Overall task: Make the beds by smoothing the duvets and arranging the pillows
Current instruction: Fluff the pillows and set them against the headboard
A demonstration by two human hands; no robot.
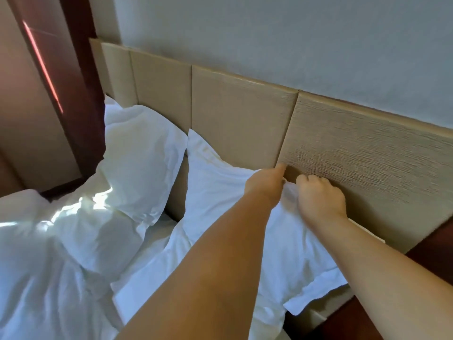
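- Two white pillows in view: near pillow [220, 182] leaning against the headboard under both hands, far pillow [139, 153] further left, also propped on the headboard.
- One white duvet [49, 253], rumpled, filling the lower left, sunlit patch across its folds; lower edges of both pillows resting on or against it.
- One padded beige headboard [245, 114], four upholstered panels counted along the wall, a narrower strip at the far left end.
- Two bare hands, both at the top right corner of the near pillow, close together but not touching.
- Left hand [266, 185]: fingers curled closed, pinching pillowcase fabric at the top edge; thumb tip pressed near the seam between two headboard panels.
- Right hand [318, 195]: clenched into a loose fist, knuckles up, bunching the pillowcase corner just beside the left hand; fingertips tucked under, so exact grip depth hard to tell, probably fabric only.
- Near pillow tilted, top corner at left pointing up against the headboard, flanged hem spread down toward the bed edge at lower right.
- Far pillow plump, upright-ish, creased, separated from the near pillow by a visible gap of beige surface.
- Dark red-brown wood surface [431, 251] at the right edge beside the bed, below the headboard end.
- Dark wood post [81, 69] and beige panel at upper left, thin red light streak on it.
- Plain pale wall [294, 40] above the headboard.
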